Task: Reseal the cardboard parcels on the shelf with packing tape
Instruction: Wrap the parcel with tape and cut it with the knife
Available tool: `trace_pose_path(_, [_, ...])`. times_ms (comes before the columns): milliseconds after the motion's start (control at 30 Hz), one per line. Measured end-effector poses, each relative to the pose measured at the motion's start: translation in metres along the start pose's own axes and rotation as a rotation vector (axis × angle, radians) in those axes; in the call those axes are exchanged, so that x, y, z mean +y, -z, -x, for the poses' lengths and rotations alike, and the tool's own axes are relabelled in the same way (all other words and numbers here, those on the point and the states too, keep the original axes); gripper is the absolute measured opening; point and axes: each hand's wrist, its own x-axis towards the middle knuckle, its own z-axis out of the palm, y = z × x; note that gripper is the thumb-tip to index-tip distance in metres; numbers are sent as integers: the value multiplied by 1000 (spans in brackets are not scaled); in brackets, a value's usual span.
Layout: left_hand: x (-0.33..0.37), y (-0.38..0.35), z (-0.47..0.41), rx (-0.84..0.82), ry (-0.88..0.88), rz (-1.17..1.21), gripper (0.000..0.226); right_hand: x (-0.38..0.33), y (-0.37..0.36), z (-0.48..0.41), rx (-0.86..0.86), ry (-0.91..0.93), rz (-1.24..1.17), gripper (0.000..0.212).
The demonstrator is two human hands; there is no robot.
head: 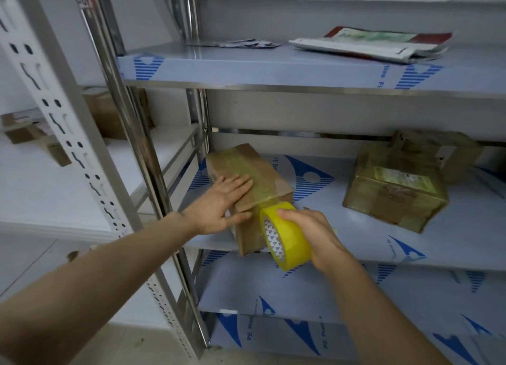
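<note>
Filling most of the frame, a stainless-steel shelving unit (153,173) is wearing glossy protective film printed with blue triangles. Right of centre on the middle shelf (356,244), a squat cardboard parcel (394,192) is sitting wrapped in shiny yellowish tape, with a label on top. At centre, a narrower brown cardboard box (273,184) is lying at the shelf's front edge, a glossy tape band running along its top. The left hand (219,203) is pressing flat on the box's top left, fingers straight and together, thumb lying across the near end. Just right of it, the right hand (312,233) is gripping a yellow tape roll (290,244), fingers curled over its rim, the roll touching the box's near top corner.
</note>
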Motion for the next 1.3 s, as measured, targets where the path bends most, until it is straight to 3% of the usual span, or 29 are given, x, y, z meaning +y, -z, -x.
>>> trace_pose_path(100, [11, -4, 0, 182, 25, -65, 96, -20, 4, 6, -46, 28, -70, 25])
trace_pose_path(200, [23, 17, -9, 367, 97, 169, 72, -51, 13, 14, -124, 168, -139, 57])
trace_pose_path(267, [32, 36, -14, 428, 214, 418, 58, -77, 16, 18, -174, 305, -190, 48])
trace_pose_path(367, [43, 59, -25, 484, 357, 702, 35, -112, 12, 23, -229, 471, -230, 2])
trace_pose_path(433, [45, 64, -31, 440, 438, 862, 22, -124, 5, 18, -242, 523, -229, 24])
trace_pose_path(567, [34, 49, -39, 410, 636, 1129, 23, -119, -13, -2, -170, 468, -140, 22])
trace_pose_path(733, [25, 36, -46, 467, 702, 1457, 49, -114, -35, -20, -107, 433, -3, 47])
trace_pose_path(800, [17, 29, -57, 499, 739, 1514, 54, -114, -41, -25, -125, 406, 13, 58])
trace_pose_path(900, [19, 38, -66, 589, 823, 1499, 35, -112, -43, -30, -154, 399, 12, 23])
trace_pose_path(967, [22, 44, -69, 623, 850, 1476, 29, -115, -46, -27, -142, 410, 25, 15])
trace_pose_path(1133, [20, 52, -73, 661, 919, 1385, 28, -138, -48, 2, -75, 407, 28, 23])
trace_pose_path(1300, [14, 60, -78, 709, 923, 1291, 14, -144, -33, 45, -118, 359, 64, 31])
